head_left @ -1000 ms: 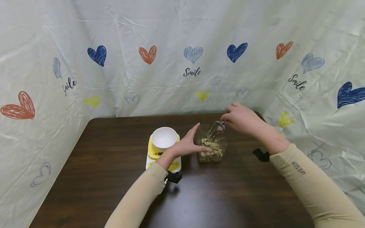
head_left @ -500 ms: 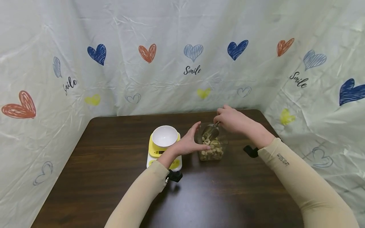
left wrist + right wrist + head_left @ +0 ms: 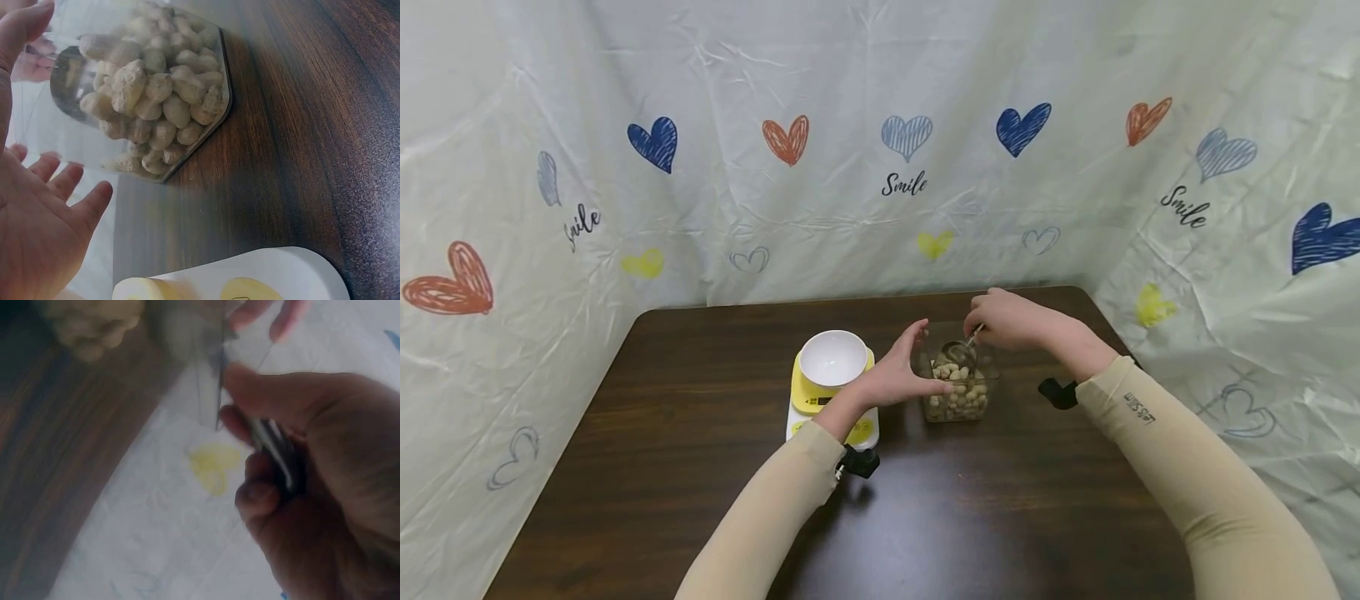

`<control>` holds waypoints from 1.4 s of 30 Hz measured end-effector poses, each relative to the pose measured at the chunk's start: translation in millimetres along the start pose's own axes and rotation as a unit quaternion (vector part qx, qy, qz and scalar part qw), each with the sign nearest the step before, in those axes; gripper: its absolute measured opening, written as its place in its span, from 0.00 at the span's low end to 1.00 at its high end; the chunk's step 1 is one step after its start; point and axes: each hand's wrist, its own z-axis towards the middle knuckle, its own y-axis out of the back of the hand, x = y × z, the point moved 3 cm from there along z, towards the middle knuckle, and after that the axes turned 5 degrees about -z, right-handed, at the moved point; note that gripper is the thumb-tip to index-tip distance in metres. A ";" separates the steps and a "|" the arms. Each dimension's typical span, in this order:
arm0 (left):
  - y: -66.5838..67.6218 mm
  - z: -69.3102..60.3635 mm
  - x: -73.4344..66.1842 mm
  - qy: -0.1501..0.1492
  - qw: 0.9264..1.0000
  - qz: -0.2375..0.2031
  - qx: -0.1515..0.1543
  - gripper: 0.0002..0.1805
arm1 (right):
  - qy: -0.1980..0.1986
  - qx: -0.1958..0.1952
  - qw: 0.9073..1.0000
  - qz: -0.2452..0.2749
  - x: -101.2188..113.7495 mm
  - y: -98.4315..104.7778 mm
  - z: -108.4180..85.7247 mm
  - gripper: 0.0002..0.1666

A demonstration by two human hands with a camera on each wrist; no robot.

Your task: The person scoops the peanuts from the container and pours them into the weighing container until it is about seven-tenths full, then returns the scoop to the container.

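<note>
The scoop (image 3: 958,355) is in the grip of the right hand (image 3: 1009,320), whose thumb and fingers are curled around the handle. Its head reaches down and to the left of that grip, inside the clear container (image 3: 993,377), where it sits tilted against the heap of unshelled peanuts (image 3: 162,112). The right wrist view is blurred (the metal handle is about all that shows sharply enough to tell), so how much the scoop bears I cannot tell.

The left hand (image 3: 891,379) is spread wide at the container's left side, thumb toward the front rim and the other fingers toward the back corner. Its fingers are fairly straight, and how firmly they press the wall I cannot tell.

Just left of the container, on the dark wooden surface (image 3: 700,467), stands a white and yellow scale (image 3: 808,400) with a white bowl (image 3: 832,360) on its platform. The left hand lies between bowl and container, and the left wrist covers part of the scale. The container's walls stand around the scoop's head. Behind the surface hangs a pale sheet (image 3: 827,75) printed with hearts.
</note>
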 end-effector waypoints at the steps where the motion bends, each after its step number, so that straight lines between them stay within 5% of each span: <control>1: -0.1 0.2 0.0 0.000 1.000 0.000 0.000 0.63 | 0.001 -0.005 1.000 0.004 -1.2 -0.4 -1.1 0.09; 9: -0.2 1.0 1.3 0.000 1.000 -0.001 -0.002 0.63 | -0.026 0.019 0.998 0.063 -13.8 -3.5 -5.8 0.08; 23: -2.2 2.8 2.8 0.003 1.000 -0.011 0.003 0.64 | -0.032 0.004 0.988 0.154 -34.8 -10.2 -24.8 0.11; 42: -0.8 3.2 3.6 -0.008 1.000 0.005 0.000 0.64 | -0.032 0.012 0.987 0.156 -41.1 -4.8 -18.1 0.10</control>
